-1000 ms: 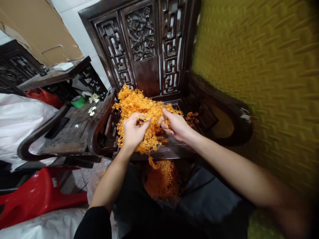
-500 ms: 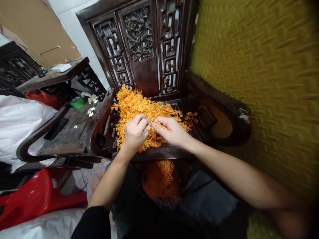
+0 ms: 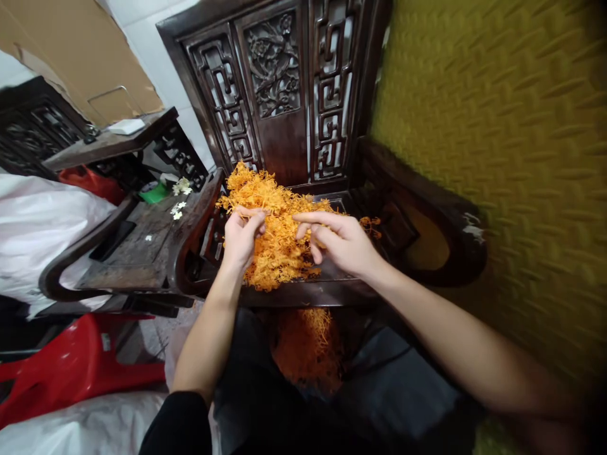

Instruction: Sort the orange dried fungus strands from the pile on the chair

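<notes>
A heap of small, branching orange pieces (image 3: 279, 246), plastic-looking, lies on the seat of a dark carved wooden chair (image 3: 284, 148). Over the heap's left side, my left hand (image 3: 243, 237) is closed, thumb and forefinger pinched together. What is between those fingertips blends into the orange behind and cannot be made out. My right hand (image 3: 344, 243) hovers above the right part of the heap, open, with its forefinger stretched out and the other fingers apart and bent. A gap separates the two hands.
More orange pieces (image 3: 317, 325) sit below the seat, between the legs. At left, a second wooden chair (image 3: 142, 253) bears pale flower-shaped pieces (image 3: 177, 210) and a green tape roll (image 3: 154, 193). A red plastic chair (image 3: 71, 373) and white sacks (image 3: 42, 234) are further left. Yellow textured padding (image 3: 497, 126) stands at right.
My hands have moved apart from where they met over the heap. The left has shifted left and stays pinched; the right has opened its fingers. The view has turned slightly.
</notes>
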The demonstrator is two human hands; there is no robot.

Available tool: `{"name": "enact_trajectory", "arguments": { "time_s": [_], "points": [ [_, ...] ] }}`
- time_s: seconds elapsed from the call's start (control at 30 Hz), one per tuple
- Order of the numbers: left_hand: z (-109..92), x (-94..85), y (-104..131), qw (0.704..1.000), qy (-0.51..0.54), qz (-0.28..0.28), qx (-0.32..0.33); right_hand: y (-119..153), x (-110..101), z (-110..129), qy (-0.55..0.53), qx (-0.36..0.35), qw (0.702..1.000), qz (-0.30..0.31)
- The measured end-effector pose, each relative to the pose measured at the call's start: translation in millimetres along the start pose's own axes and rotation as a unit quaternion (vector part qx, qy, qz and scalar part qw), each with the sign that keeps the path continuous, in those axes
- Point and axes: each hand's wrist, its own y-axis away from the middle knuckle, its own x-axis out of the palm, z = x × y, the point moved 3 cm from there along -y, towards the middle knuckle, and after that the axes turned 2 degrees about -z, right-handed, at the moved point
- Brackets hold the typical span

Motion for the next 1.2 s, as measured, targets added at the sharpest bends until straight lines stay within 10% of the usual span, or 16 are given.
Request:
{"name": "enact_trajectory", "arguments": {
  "time_s": [0.23, 0.87, 1.1, 1.2],
  "points": [
    [-6, 31.5, 35, 0.992, 0.049, 0.103, -0.046, -13, 2, -9, 0.165, -0.022, 0.985, -0.048],
    [-8, 33.1, 39, 0.993, -0.072, 0.089, -0.014, -15, 10, -15, 0.303, -0.169, 0.937, -0.04],
    [-20, 9.9, 39, 0.993, 0.069, 0.078, -0.055, -26, -56, -6, 0.065, -0.11, 0.944, -0.303],
    [-17, 11.0, 40, 0.986, 0.088, 0.113, -0.086, -29, -57, -15, -0.019, -0.027, 0.974, -0.224]
  ]
}}
